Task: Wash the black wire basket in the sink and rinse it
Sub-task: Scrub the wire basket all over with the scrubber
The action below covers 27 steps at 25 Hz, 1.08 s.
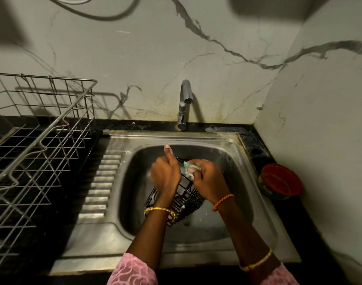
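The black wire basket point(184, 200) is tilted over the steel sink point(256, 182) bowl, partly hidden by both hands. My left hand point(165, 173) grips the basket's upper edge, thumb pointing up. My right hand point(209, 177) holds a pale green scrubber point(190, 168) against the basket's top rim. No water comes from the chrome tap point(185, 103) at the back of the sink.
A large steel wire dish rack point(38, 140) fills the black counter on the left. A red round tub point(281, 182) sits on the counter to the right of the sink, against the marble wall. The ribbed drainboard point(99, 182) lies left of the bowl.
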Motion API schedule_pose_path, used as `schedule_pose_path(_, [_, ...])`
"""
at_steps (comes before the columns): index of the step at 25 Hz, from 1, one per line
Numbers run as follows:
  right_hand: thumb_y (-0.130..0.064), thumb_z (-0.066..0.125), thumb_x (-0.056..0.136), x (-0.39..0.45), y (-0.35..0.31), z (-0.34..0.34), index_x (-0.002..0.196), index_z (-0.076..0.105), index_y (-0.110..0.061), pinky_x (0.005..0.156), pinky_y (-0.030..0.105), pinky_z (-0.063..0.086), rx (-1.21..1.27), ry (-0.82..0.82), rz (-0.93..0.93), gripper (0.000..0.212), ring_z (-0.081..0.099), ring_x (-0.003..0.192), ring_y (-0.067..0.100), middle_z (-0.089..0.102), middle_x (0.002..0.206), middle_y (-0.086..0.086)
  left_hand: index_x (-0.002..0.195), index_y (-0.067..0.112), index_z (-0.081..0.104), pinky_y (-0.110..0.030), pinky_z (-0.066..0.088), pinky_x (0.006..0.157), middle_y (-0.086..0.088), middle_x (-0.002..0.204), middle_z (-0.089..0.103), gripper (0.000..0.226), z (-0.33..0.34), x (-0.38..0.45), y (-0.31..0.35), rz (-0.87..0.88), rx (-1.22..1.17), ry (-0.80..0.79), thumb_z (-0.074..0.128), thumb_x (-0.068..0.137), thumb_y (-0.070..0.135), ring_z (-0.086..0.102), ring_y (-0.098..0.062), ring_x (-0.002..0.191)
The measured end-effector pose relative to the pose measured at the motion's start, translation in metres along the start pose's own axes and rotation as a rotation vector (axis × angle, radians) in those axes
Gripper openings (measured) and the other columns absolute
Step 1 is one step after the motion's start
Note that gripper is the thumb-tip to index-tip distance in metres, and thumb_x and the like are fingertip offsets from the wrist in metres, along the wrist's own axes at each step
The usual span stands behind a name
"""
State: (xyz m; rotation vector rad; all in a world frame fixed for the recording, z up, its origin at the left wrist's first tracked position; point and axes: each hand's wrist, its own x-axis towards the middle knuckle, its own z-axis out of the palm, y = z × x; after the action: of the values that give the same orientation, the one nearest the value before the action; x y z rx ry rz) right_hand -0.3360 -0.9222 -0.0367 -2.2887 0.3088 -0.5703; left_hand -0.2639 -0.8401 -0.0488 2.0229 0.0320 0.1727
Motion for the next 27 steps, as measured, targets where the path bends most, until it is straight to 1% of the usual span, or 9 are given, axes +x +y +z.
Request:
schedule_pose_path(3, [-0.005, 0.057, 0.086, -0.008, -0.003, 0.006, 0.097, 0.068, -0.009, 0.075, 0.025, 0.053, 0.165, 0.037, 0.129, 0.016, 0.064, 0.08, 0.017, 0.068, 0.087, 0.005, 0.049, 0.015, 0.049, -0.035, 0.042, 0.062, -0.013, 0.065, 0.062, 0.068, -0.006, 0.001, -0.006, -0.015, -0.042, -0.024, 0.024, 0.097, 0.056, 0.061, -0.033, 0.07])
schedule_pose_path(6, [-0.007, 0.059, 0.085, -0.006, -0.017, 0.018, 0.098, 0.069, -0.008, 0.08, 0.009, 0.041, 0.115, 0.19, -0.019, 0.016, 0.056, 0.092, 0.011, 0.064, 0.095, 0.003, 0.052, 0.015, 0.05, -0.031, 0.038, 0.061, -0.005, 0.063, 0.057, 0.068, -0.011, 0.002, -0.005, -0.101, -0.121, -0.048, 0.022, 0.096, 0.058, 0.058, -0.027, 0.068])
schedule_pose_path(9, [-0.002, 0.057, 0.084, 0.002, -0.029, 0.031, 0.099, 0.069, -0.004, 0.084, 0.0, 0.033, 0.107, 0.133, -0.141, 0.019, 0.05, 0.096, 0.012, 0.058, 0.1, 0.009, 0.051, 0.014, 0.052, -0.032, 0.038, 0.062, -0.009, 0.065, 0.061, 0.074, -0.012, 0.003, -0.002, -0.124, -0.226, -0.051, 0.014, 0.097, 0.057, 0.058, -0.027, 0.068])
schedule_pose_path(12, [0.004, 0.057, 0.081, 0.014, -0.024, 0.034, 0.097, 0.071, -0.007, 0.078, 0.001, 0.034, 0.068, 0.138, -0.12, 0.024, 0.053, 0.09, 0.018, 0.063, 0.092, 0.01, 0.051, 0.016, 0.05, -0.032, 0.035, 0.061, -0.007, 0.061, 0.057, 0.071, -0.016, 0.001, -0.003, -0.121, -0.322, -0.038, 0.013, 0.099, 0.052, 0.054, -0.023, 0.062])
schedule_pose_path(17, [0.007, 0.056, 0.082, 0.032, 0.008, 0.02, 0.097, 0.069, 0.0, 0.08, 0.008, 0.039, 0.092, 0.193, 0.184, 0.021, 0.062, 0.094, 0.028, 0.064, 0.102, 0.019, 0.047, 0.02, 0.055, -0.032, 0.034, 0.062, 0.007, 0.047, 0.048, 0.068, -0.01, -0.002, -0.009, -0.166, -0.581, -0.098, 0.025, 0.097, 0.055, 0.042, -0.015, 0.049])
schedule_pose_path(21, [-0.001, 0.059, 0.084, 0.017, -0.011, 0.028, 0.098, 0.07, -0.003, 0.075, 0.0, 0.038, 0.119, 0.145, 0.02, 0.018, 0.057, 0.087, 0.016, 0.062, 0.098, 0.016, 0.04, 0.024, 0.055, -0.033, 0.034, 0.062, 0.009, 0.043, 0.047, 0.066, -0.005, 0.002, -0.017, -0.145, -0.628, -0.13, 0.028, 0.089, 0.059, 0.042, -0.016, 0.05])
schedule_pose_path(23, [-0.001, 0.057, 0.085, 0.007, -0.019, 0.04, 0.102, 0.07, -0.007, 0.081, 0.012, 0.043, 0.116, 0.079, -0.07, 0.022, 0.054, 0.092, 0.017, 0.059, 0.098, 0.013, 0.037, 0.023, 0.05, -0.032, 0.032, 0.058, 0.01, 0.04, 0.043, 0.065, -0.006, 0.002, -0.021, -0.137, -0.613, -0.131, 0.03, 0.089, 0.058, 0.039, -0.014, 0.047])
schedule_pose_path(25, [0.004, 0.053, 0.086, 0.012, -0.014, 0.041, 0.102, 0.07, -0.006, 0.081, 0.013, 0.043, 0.098, 0.074, -0.054, 0.026, 0.054, 0.095, 0.021, 0.056, 0.1, 0.014, 0.037, 0.022, 0.046, -0.028, 0.026, 0.051, 0.01, 0.036, 0.039, 0.065, -0.008, 0.001, -0.023, -0.134, -0.624, -0.143, 0.033, 0.09, 0.056, 0.034, -0.008, 0.039])
schedule_pose_path(27, [0.01, 0.048, 0.084, 0.025, 0.001, 0.031, 0.1, 0.07, -0.002, 0.078, 0.003, 0.036, 0.066, 0.127, 0.036, 0.029, 0.055, 0.095, 0.026, 0.055, 0.103, 0.019, 0.049, 0.023, 0.045, -0.027, 0.025, 0.05, 0.01, 0.034, 0.039, 0.056, -0.013, -0.001, -0.02, -0.171, -0.654, -0.133, 0.036, 0.098, 0.048, 0.032, -0.003, 0.034])
